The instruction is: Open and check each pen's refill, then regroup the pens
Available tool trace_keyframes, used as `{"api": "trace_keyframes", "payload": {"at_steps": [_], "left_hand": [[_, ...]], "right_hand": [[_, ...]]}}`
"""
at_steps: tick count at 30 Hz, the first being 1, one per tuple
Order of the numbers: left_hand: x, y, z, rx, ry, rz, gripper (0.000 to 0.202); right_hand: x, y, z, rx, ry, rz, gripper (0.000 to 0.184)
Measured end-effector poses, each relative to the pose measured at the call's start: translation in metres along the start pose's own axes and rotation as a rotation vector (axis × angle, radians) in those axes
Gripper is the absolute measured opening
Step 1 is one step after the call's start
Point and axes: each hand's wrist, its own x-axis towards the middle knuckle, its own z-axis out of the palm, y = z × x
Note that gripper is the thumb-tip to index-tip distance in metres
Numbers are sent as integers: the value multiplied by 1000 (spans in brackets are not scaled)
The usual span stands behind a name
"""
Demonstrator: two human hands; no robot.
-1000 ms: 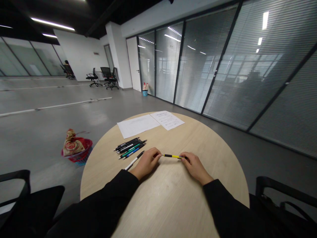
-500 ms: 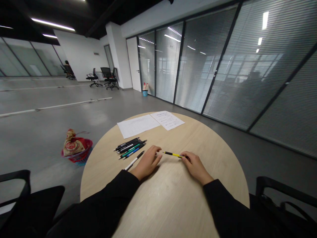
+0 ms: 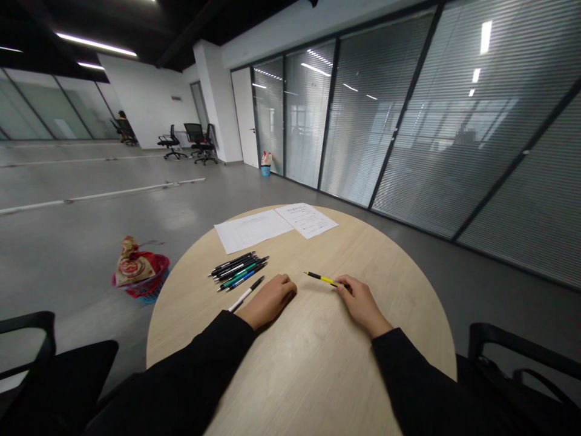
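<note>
Grey polished floor (image 3: 91, 218) runs past a wall of glass partitions with slatted blinds (image 3: 394, 109), and a seated person (image 3: 123, 126) sits far off beyond some black office chairs (image 3: 197, 140). On a round wood-grain surface (image 3: 327, 357), two sheets of printed paper (image 3: 252, 231) lie at the far edge, and a bundle of dark and coloured pens (image 3: 238, 270) lies nearer. The left hand (image 3: 267, 301) now rests on the surface, its grip released and its fingers loosely curled, holding nothing. It has drawn back from the yellow-and-black pen (image 3: 323, 279), leaving a bare gap where its fingers were beside the pen's left end a moment ago. A white pen (image 3: 246, 295) lies just beside this hand. The right hand (image 3: 363, 306) keeps its grip on the pen's right end, fingers closed around it. The pen's free end has swung farther away from the person than in the earlier view, so it now lies more steeply across the surface, between the two hands.
</note>
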Motion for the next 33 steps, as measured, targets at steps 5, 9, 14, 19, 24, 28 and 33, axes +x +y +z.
{"api": "trace_keyframes", "payload": {"at_steps": [5,9,14,19,24,28,33], "left_hand": [[0,-6,3,-38,32,-40,22],[0,-10,4,-69,116,-79,16],[2,-8,3,-96,216,-180,13],[5,-3,2,-142,237,-304,32],[5,-1,2,-213,223,-375,44],[6,-1,3,-255,206,-400,46],[6,-3,4,-256,212,-413,48]], "right_hand": [[0,0,0,5,-8,6,24],[0,-2,0,15,-7,-5,24],[-2,-4,1,-9,-5,-37,23],[-3,-9,3,-26,-12,-85,20],[-4,-15,5,-8,-16,-127,19],[-5,-18,4,-7,-20,-145,18],[-6,-20,5,-23,-19,-149,17]]}}
